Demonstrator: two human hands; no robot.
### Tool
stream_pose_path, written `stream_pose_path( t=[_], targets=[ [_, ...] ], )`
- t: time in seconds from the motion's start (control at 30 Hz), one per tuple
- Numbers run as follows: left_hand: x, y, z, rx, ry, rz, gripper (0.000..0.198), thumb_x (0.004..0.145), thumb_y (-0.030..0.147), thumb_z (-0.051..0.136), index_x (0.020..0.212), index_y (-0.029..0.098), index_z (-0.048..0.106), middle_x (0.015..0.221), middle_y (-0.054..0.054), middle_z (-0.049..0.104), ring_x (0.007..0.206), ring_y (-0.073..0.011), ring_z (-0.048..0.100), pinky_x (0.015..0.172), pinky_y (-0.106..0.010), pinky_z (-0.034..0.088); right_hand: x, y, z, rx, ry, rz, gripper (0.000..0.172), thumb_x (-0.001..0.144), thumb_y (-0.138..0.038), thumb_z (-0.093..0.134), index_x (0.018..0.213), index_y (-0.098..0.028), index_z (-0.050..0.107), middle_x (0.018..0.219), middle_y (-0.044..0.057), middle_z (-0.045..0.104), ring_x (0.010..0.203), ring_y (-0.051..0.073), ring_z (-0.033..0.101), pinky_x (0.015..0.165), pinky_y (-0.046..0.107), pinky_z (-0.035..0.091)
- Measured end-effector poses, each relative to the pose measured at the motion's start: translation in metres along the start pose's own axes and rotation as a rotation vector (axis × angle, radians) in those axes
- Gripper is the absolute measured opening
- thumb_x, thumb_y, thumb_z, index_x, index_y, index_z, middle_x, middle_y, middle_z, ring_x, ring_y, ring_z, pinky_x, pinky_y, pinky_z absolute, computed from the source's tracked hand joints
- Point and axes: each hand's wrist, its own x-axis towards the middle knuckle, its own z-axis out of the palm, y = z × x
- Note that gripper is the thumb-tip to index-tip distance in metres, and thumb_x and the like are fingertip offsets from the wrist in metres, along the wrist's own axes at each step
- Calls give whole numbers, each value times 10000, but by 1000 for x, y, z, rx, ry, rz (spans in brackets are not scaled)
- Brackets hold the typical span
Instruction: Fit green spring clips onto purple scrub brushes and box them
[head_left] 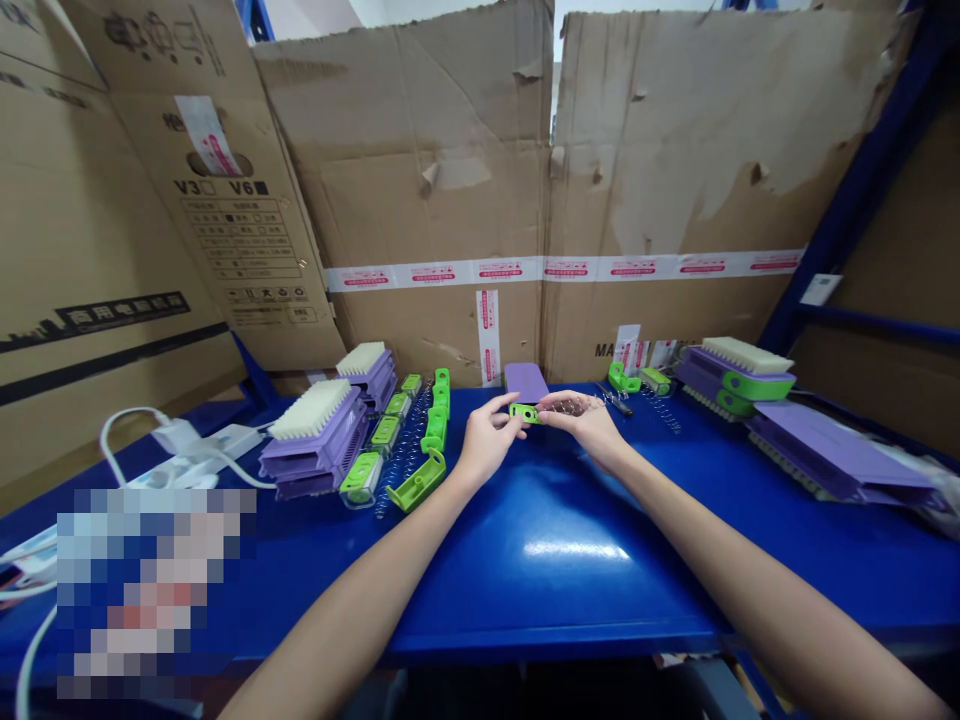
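Observation:
Near the middle of the table, my left hand [489, 438] pinches the left end of a small green plastic piece [525, 412] with holes in it. The fingertips of my right hand [589, 428] close on the same piece's right end. A thin metal coil spring [574, 403] runs along my right fingers; whether they grip it I cannot tell. Just behind both hands is a purple plastic housing [526, 380]. To the left of my left hand, green end caps [436, 425] stand in a row, with one curved green cap [417, 482] tilted at the near end.
Coil springs [409, 450] and green-topped clear pieces [385, 434] lie on the left, beside purple housings with bristle brushes [311, 440]. More brush assemblies [739, 375] and a purple housing [840, 450] sit at right. A white power strip [202, 450] with cables is far left. Cardboard [435, 200] walls the back.

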Motion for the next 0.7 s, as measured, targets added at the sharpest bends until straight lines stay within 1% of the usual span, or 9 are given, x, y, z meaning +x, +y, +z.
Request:
stream_pose_path(
  t=[0.07,0.1,0.17,0.27,0.33,0.4,0.53,0.63,0.7],
  targets=[
    [-2,3,0,2,-4,-20,409,768,123,598,1176,96,581,621,-14,699,522,-117,634,591,-228,514,-1,0,1,2,-1,30,328,510,-333,824,763,-175,688,812,51,711,786,191,641,733,322,495],
    [-2,5,0,1,-2,-30,395,761,113,595,1155,92,581,590,-6,685,501,-111,621,573,-220,505,-1,1,1,0,-4,50,341,509,-340,823,776,-176,687,818,54,711,780,193,641,701,316,496],
    [-4,7,1,-6,3,-52,299,747,88,584,1046,93,585,560,0,668,480,-104,608,542,-207,488,-2,1,2,-8,-14,80,362,514,-356,819,797,-175,685,833,60,710,772,195,640,652,306,497],
    [-4,5,3,-27,-7,-84,183,742,60,559,900,137,505,534,19,641,468,-97,597,518,-197,479,-2,2,3,-13,-18,95,367,521,-367,815,802,-173,681,846,62,709,776,195,640,641,302,501],
    [-3,1,4,-52,-27,-108,181,743,65,564,846,164,453,549,30,628,500,-100,611,509,-191,481,-2,2,3,-17,-4,90,358,521,-366,815,790,-172,681,834,61,709,771,194,641,641,300,500],
    [-2,-3,5,-67,-50,-117,201,732,88,600,803,175,433,559,45,601,531,-103,622,488,-180,477,-2,2,3,-23,8,82,350,519,-361,817,779,-171,682,822,60,709,761,192,641,641,297,499],
    [-1,-7,5,-35,-116,-90,222,730,176,658,751,174,437,515,79,530,425,-83,565,394,-157,423,-2,2,3,-27,-17,112,357,517,-357,819,793,-177,682,836,56,707,754,191,644,626,291,510],
    [-1,-8,4,0,-137,-104,219,740,239,675,752,162,471,513,74,534,351,-68,522,337,-141,362,-3,3,4,-47,-41,120,352,526,-365,813,797,-182,682,834,50,703,740,188,645,604,286,509],
    [-1,-8,3,0,-136,-130,203,743,245,684,777,146,510,532,58,556,351,-68,526,329,-140,352,-3,5,4,-55,-46,101,342,526,-362,813,783,-178,682,809,46,701,727,182,641,619,290,505]
  ],
)
